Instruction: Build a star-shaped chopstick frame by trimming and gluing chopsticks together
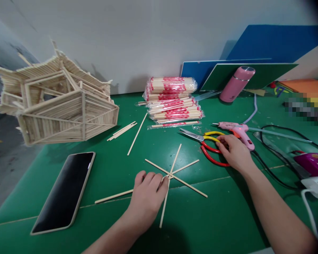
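Observation:
Several wooden chopsticks (189, 186) cross in a star shape on the green table. My left hand (148, 194) lies over one arm of the star, its fingers curled and pressed together around a chopstick close to the crossing; part of that stick is hidden under it. At the right, my right hand (234, 151) grips the handles of a pair of scissors (210, 144) with one yellow and one red loop. The blades are slightly apart and point left. Just behind that hand lies a pink hot glue gun (233, 127), its nozzle facing left.
A model building of sticks (69, 113) stands at back left, a phone (65, 192) in front. Wrapped chopsticks (172, 102) are piled at the wall near loose chopsticks (122, 131). A pink flask (237, 84), black cable (274, 178) and purple device (311, 163) are right.

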A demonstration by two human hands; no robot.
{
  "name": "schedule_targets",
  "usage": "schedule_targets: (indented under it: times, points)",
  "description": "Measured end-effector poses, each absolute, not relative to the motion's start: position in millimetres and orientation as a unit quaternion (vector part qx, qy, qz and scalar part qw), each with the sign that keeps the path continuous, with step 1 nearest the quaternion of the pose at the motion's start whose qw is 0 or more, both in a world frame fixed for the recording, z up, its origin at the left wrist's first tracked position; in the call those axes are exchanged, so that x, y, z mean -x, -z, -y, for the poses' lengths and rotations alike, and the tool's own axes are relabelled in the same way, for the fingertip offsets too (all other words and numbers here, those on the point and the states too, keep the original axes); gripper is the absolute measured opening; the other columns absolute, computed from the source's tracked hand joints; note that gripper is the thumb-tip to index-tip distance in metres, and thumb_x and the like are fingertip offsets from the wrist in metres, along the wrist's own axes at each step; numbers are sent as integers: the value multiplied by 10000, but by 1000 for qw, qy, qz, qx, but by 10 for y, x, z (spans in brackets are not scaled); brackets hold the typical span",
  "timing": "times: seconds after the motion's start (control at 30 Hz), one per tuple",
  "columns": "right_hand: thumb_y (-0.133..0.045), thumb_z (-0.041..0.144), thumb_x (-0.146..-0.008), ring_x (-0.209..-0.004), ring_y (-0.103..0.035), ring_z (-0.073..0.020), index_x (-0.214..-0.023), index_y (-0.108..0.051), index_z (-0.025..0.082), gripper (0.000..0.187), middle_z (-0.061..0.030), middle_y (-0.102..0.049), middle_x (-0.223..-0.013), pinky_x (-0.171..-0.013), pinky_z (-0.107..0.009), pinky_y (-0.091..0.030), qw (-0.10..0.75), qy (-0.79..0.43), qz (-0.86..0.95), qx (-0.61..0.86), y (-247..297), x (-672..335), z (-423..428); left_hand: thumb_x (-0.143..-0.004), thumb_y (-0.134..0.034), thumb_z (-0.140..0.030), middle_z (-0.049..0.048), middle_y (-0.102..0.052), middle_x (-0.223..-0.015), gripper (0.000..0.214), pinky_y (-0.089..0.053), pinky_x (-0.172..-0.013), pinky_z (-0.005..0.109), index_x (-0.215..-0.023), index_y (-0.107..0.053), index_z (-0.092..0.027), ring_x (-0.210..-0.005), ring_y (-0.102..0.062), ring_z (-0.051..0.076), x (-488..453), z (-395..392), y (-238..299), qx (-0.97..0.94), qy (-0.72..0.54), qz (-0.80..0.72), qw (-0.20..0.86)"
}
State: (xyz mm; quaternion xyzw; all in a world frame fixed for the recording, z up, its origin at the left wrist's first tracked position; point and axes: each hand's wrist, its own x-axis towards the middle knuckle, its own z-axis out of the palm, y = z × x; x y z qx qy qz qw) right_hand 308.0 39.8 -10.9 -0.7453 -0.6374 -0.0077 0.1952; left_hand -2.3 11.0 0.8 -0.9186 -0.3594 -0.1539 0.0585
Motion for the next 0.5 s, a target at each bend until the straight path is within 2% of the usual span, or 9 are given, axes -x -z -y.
schedule_targets:
  times: [0.5]
  points:
    - [-465,282,-758,-678,-557,-202,-864,-568,182,179,-56,-604,-790,-554,-300,-429,201,6,639,742,106,-3079,-399,-811,-365,-68,44,-598,-762,255,-296,-711,364,-891,-591,-155,-731,-483,183,2,-111,-53,922,165,342,78]
